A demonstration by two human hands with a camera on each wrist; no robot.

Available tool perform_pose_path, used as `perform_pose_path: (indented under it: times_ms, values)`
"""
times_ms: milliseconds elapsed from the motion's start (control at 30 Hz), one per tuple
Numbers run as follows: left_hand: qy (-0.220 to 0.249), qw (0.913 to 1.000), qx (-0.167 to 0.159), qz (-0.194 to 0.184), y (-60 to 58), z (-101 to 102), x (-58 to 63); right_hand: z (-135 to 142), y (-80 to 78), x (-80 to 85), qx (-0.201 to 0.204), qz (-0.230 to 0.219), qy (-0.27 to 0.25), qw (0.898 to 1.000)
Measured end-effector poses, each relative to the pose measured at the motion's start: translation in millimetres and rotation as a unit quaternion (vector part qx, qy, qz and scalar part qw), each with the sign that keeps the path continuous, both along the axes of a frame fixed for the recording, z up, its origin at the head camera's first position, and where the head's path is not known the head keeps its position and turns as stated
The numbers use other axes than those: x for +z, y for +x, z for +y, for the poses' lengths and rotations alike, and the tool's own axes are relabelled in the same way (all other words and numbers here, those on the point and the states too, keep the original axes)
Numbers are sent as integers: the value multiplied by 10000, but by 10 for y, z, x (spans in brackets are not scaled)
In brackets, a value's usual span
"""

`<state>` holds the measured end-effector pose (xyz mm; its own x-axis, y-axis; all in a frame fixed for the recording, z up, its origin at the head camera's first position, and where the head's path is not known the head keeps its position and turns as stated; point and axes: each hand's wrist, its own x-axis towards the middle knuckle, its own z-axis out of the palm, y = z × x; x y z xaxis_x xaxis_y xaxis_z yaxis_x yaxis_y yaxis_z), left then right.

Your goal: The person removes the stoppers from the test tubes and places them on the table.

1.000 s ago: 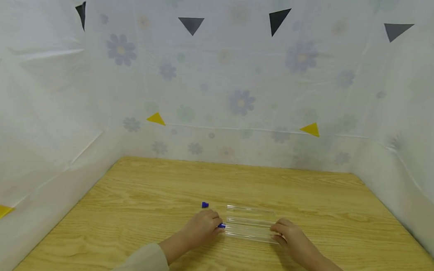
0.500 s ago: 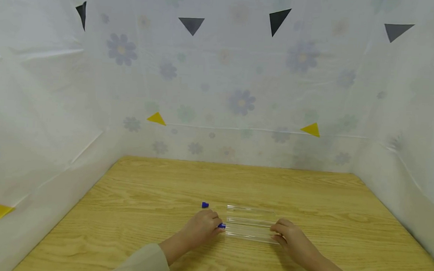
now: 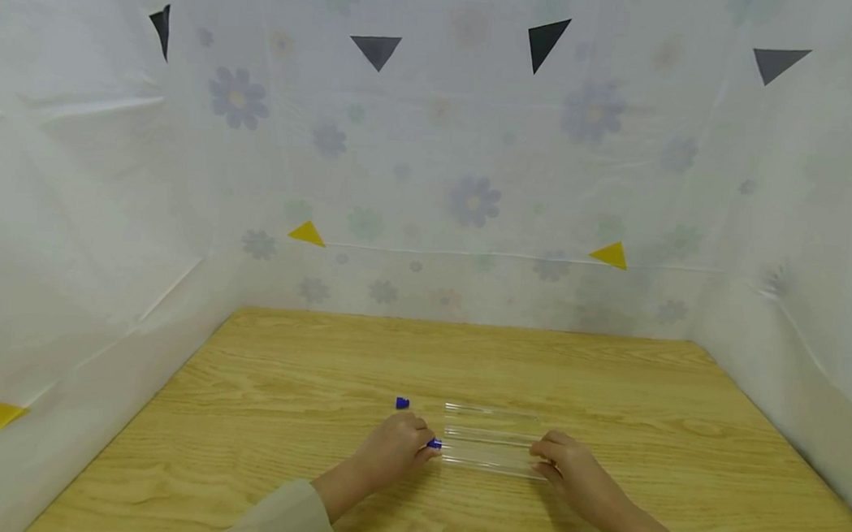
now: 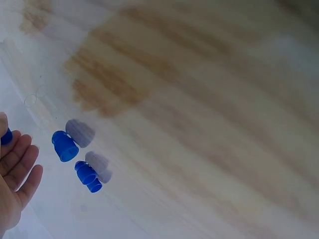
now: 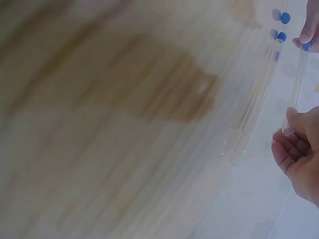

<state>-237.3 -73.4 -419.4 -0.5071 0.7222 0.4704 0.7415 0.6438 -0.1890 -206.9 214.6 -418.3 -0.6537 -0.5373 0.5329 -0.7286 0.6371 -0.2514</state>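
Note:
My left hand (image 3: 394, 447) pinches a small blue stopper (image 3: 435, 443) between thumb and fingers. The stopper is right at the left end of a clear test tube (image 3: 490, 468). At the tube's other, rounded end, my right hand (image 3: 576, 474) holds it between thumb and fingertips, as the right wrist view shows with the tube end (image 5: 288, 131). Behind the held tube lie two more clear tubes, a far one (image 3: 490, 410) and a nearer one (image 3: 489, 435). In the left wrist view, two loose blue stoppers, one wider (image 4: 65, 147) and one stepped (image 4: 86, 173), lie beside the left hand.
The wood-grain table (image 3: 303, 364) is enclosed by white flowered sheeting (image 3: 433, 144) at the back and both sides. Yellow and dark triangles are stuck on the sheeting. Beyond the left hand, a loose stopper (image 3: 403, 403) shows on the table.

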Motion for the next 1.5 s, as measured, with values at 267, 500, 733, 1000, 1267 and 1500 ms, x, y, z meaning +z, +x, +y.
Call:
perform_pose_path:
  times_ms: [267,500,733,1000,1267,1500]
  values:
    - [185,9998,-59,38,2,-2,0,-5,18,16,-20,-120,29,9999]
    - [259,9995,-42,181,4,4,-3,0,14,16,14,-103,35,9999]
    - [125,9997,218,14,13,21,5,-2,13,21,102,-34,50,9999]
    - [-72,9984,290,486,10,23,4,-9,41,36,144,-144,96,9997]
    - [-755,9927,453,822,26,35,34,3,40,38,269,-88,83,9996]
    - [-578,9944,155,876,32,14,25,9,39,28,325,-88,175,9993]
